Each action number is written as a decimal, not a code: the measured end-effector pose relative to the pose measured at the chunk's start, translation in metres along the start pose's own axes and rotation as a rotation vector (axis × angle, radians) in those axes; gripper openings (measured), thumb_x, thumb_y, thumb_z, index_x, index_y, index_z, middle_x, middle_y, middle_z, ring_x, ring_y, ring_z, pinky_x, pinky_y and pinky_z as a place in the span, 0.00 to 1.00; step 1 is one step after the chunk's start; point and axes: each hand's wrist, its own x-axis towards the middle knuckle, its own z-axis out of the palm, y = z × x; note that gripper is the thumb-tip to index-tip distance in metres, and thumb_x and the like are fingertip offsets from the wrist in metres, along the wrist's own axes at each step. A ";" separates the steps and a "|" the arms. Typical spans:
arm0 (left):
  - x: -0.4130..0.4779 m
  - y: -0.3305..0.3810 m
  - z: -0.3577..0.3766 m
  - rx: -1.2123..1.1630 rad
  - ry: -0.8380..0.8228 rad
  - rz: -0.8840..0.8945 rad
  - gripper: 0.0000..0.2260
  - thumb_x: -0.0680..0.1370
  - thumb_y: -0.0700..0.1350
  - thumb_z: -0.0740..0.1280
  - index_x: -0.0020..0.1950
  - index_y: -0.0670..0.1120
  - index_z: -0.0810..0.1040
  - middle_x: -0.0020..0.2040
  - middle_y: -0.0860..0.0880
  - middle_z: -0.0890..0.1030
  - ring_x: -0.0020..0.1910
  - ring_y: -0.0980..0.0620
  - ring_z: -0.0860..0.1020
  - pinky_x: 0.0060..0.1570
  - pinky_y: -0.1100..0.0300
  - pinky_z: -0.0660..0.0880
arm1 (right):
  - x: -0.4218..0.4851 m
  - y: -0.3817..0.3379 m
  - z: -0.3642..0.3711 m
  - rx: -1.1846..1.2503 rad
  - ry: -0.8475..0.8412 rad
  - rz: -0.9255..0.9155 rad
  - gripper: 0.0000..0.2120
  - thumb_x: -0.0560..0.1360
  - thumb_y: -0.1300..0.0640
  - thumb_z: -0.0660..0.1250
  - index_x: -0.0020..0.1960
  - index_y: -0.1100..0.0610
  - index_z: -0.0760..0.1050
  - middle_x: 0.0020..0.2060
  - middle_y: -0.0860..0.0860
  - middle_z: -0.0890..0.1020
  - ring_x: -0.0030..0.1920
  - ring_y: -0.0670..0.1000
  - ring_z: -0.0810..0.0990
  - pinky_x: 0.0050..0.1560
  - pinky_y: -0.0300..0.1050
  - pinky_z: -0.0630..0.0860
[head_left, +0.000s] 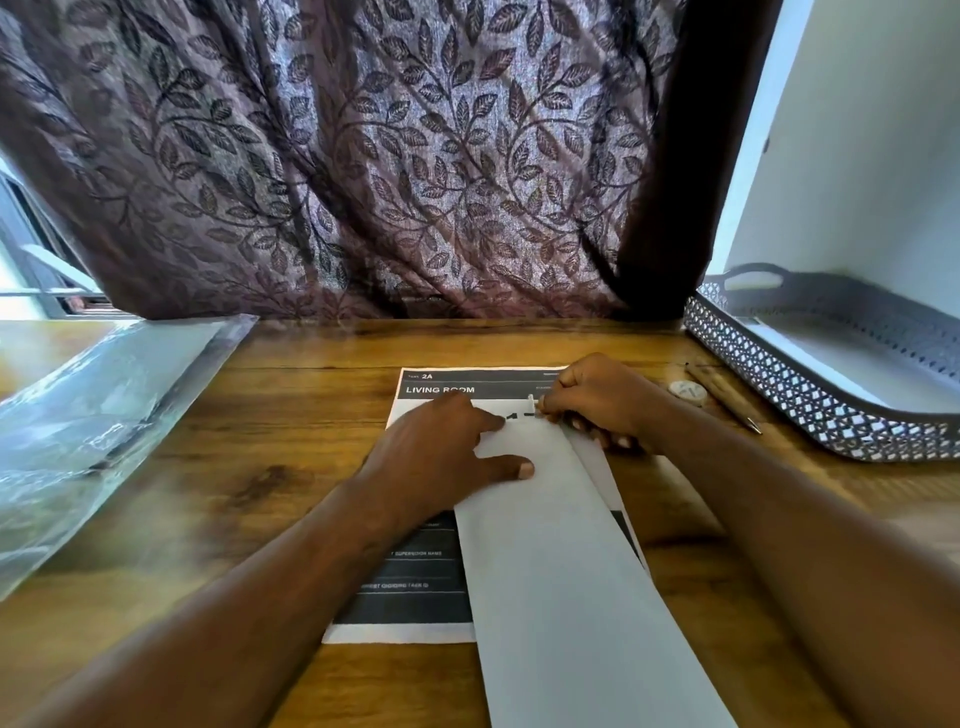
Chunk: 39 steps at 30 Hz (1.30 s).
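- Left hand (441, 452): at frame centre, lying flat on the upper end of the white sheet (561, 571). Its fingers (493, 422) are extended and pressing down, with nothing gripped.
- Right hand (597, 400): just right of centre, with its fingers (551, 404) curled tight and pinching the top edge of the white sheet. The exact part held is small and partly hidden, but it appears to be a turned-up corner.
- White sheet: long and narrow, running from frame centre to the bottom edge and lying slantwise over the printed form (415, 571).
- Printed form: flat on the wooden surface (260, 415), with the heading "LIVING ROOM" legible.
- Clear plastic sleeve (104, 395): at the left of the frame.
- Perforated tray (779, 384): at the right, with a pen (727, 400) and a small round white item (687, 391) beside it.
- Leaf-patterned curtain (363, 156): across the upper frame.
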 end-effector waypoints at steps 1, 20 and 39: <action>0.000 0.000 0.000 -0.013 0.004 0.002 0.34 0.71 0.73 0.64 0.73 0.57 0.72 0.61 0.53 0.76 0.53 0.54 0.73 0.49 0.59 0.70 | 0.001 -0.001 0.000 -0.008 -0.011 -0.001 0.12 0.79 0.55 0.70 0.43 0.64 0.80 0.26 0.52 0.76 0.17 0.45 0.69 0.17 0.36 0.65; 0.000 0.002 -0.007 -0.067 0.001 0.001 0.33 0.70 0.73 0.66 0.70 0.58 0.74 0.50 0.58 0.74 0.50 0.58 0.72 0.44 0.59 0.67 | 0.004 -0.001 0.002 -0.135 -0.015 0.004 0.12 0.78 0.55 0.71 0.42 0.64 0.80 0.25 0.53 0.77 0.16 0.47 0.70 0.19 0.37 0.66; 0.001 0.001 -0.006 -0.093 -0.002 -0.010 0.33 0.69 0.73 0.66 0.70 0.58 0.74 0.51 0.58 0.76 0.52 0.56 0.74 0.47 0.58 0.71 | 0.013 0.000 0.005 -0.256 -0.023 -0.019 0.13 0.75 0.51 0.74 0.42 0.61 0.81 0.28 0.55 0.80 0.22 0.53 0.75 0.20 0.38 0.68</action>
